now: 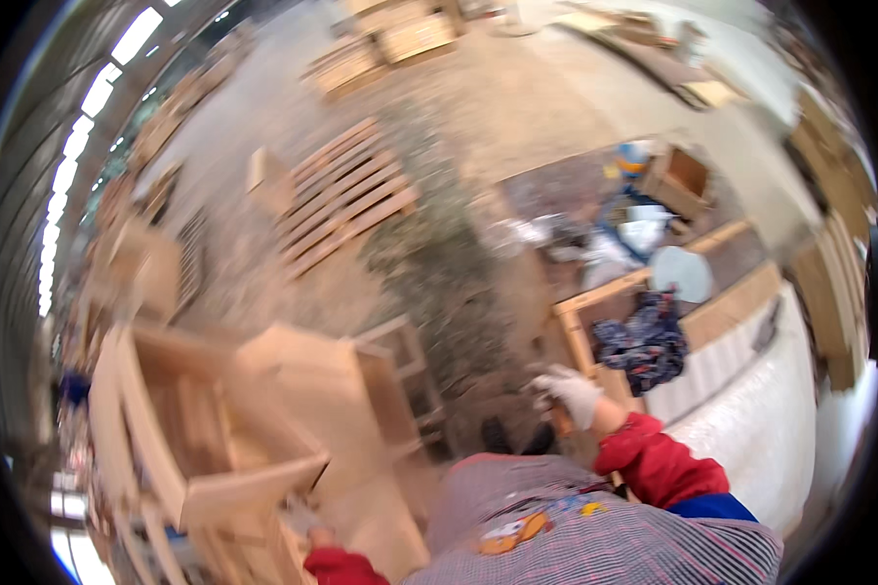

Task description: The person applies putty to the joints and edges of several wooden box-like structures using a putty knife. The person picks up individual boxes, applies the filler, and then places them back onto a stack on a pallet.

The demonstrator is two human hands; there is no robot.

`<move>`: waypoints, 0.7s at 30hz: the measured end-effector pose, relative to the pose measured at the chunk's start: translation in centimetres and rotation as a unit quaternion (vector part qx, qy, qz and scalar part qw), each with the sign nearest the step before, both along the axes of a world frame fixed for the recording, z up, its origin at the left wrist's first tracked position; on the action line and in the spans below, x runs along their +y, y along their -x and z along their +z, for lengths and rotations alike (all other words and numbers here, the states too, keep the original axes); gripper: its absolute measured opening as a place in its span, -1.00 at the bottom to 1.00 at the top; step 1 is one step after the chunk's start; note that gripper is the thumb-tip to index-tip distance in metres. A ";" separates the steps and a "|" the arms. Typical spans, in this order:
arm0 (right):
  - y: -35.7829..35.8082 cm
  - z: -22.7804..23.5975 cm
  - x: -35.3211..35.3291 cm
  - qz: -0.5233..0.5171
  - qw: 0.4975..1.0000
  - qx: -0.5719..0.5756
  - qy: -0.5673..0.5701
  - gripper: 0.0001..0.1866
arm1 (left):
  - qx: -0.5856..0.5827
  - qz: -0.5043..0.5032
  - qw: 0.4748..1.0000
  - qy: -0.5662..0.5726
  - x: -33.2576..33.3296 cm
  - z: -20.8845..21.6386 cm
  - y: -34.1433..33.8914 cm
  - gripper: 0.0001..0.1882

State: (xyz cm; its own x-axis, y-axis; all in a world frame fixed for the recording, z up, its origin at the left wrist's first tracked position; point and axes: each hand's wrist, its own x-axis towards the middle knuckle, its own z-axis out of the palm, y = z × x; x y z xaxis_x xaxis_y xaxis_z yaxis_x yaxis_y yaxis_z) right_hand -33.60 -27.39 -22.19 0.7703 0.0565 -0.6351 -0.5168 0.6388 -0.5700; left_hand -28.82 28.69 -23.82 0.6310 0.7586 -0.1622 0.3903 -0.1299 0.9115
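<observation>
My right hand point(574, 394), in a whitish glove and a red sleeve, is out in front of my right side. Its fingers look curled together; whatever they hold, if anything, is too blurred to name. It is nearest to the wooden frame point(568, 327) on the right, where a bunched dark patterned cloth point(646, 341) lies. At the lower left, my left hand point(307, 520) is low beside an unfinished wooden furniture piece point(254, 487). Motion smears its fingers, and the wood partly hides them. Pale panels point(302, 375) stand right beside that piece.
A slatted wooden pallet point(346, 195) lies on the floor ahead. To the right, a low surface holds an open box point(678, 180), plastic bags and a pale round lid-like thing point(681, 274). A white wrapped slab point(751, 429) is at my right. Stacked boards point(415, 39) stand far off.
</observation>
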 end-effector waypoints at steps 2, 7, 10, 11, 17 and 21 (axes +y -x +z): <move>0.4 -2.0 0.2 -0.002 1.000 -0.013 0.028 -0.42 | 0.022 -0.031 0.999 -0.019 -2.2 -2.1 -1.4 -0.51; -0.8 1.2 -1.7 0.025 0.996 0.038 0.079 -0.37 | 0.023 -0.257 0.966 -0.036 -13.4 -7.7 -6.0 -0.45; -1.1 3.7 -5.0 -0.138 0.989 -0.035 -0.028 -0.48 | 0.017 -0.441 0.896 0.051 -18.1 -14.8 -12.7 -0.40; -1.0 3.7 -6.0 -0.205 0.974 -0.064 -0.064 -0.50 | -0.007 -0.507 0.854 -0.115 -26.7 -7.1 -13.7 -0.55; -2.8 6.1 -8.0 -0.235 0.967 0.012 0.102 -0.57 | -0.037 -0.707 0.706 0.020 -44.9 -3.7 -25.3 -0.53; -3.7 5.6 -8.0 -0.311 0.944 0.015 0.106 -0.63 | -0.228 -0.789 0.552 -0.147 -54.3 -1.9 -29.2 -0.38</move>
